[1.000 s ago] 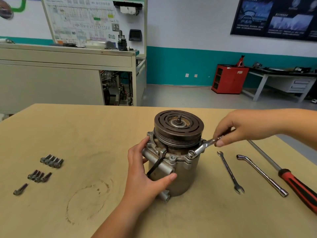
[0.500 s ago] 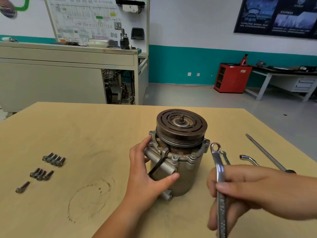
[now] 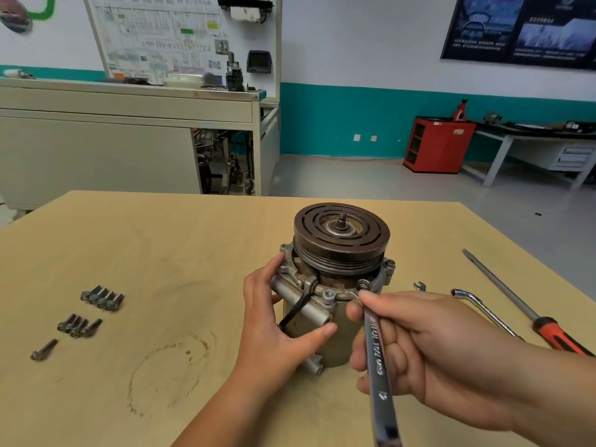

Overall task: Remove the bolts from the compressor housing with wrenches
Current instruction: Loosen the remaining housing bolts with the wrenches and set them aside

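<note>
Loose bolts [image 3: 102, 298] on stained table [image 3: 193, 246], teal-striped wall [image 3: 338, 124] behind

Right hand [image 3: 435, 350] brought wrench [image 3: 376, 350] up to front flange bolt [image 3: 363, 283].

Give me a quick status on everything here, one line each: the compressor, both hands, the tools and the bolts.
compressor, upright on the table, steadied by the left hand.
left hand, fingers curled round the compressor.
right hand, gripping the wrench handle.
wrench, ring end at one flange bolt.
flange bolts, some still seated.
loose bolts, lying on the table.
screwdriver, lying unused.
socket wrench, lying unused.
spare wrench, lying unused, partly hidden.
</note>
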`<state>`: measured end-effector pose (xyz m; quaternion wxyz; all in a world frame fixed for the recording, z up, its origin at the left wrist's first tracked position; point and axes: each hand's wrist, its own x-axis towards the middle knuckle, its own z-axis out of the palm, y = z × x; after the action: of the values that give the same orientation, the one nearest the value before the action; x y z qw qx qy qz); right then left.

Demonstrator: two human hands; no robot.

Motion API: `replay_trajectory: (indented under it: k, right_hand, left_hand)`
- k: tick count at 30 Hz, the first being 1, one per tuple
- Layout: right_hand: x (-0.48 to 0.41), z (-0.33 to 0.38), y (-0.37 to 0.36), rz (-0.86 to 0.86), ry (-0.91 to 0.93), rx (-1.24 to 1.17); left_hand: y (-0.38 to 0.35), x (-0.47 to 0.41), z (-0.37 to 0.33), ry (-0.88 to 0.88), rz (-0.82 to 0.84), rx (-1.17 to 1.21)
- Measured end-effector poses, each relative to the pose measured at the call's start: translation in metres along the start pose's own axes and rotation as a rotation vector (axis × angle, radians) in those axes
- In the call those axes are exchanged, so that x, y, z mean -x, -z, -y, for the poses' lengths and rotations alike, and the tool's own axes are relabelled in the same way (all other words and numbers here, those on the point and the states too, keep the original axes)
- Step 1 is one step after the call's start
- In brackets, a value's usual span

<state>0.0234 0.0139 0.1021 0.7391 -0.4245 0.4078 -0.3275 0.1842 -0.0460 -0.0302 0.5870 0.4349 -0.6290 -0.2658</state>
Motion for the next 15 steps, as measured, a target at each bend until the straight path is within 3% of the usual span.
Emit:
replay_trajectory:
  k: [5, 10, 13, 15]
  right_hand:
    - [0.001, 0.008, 0.020, 0.102, -0.147, 0.238]
    - [-0.005, 0.058, 0.060, 0.232, -0.347, 1.012]
    - [-0.017, 0.078, 0.078, 0.073, -0.183, 1.437]
    - [-0.026, 0.083, 0.087, 0.021, 0.003, 1.570]
  left_hand:
    - [0.002, -0.002, -0.005, 0.007, 0.019, -0.028]
    - [0.003, -0.002, -0.007, 0.035, 0.045, -0.021]
    - [0.004, -0.002, -0.009, 0.040, 0.045, -0.015]
    - [0.004, -0.002, -0.009, 0.043, 0.048, -0.012]
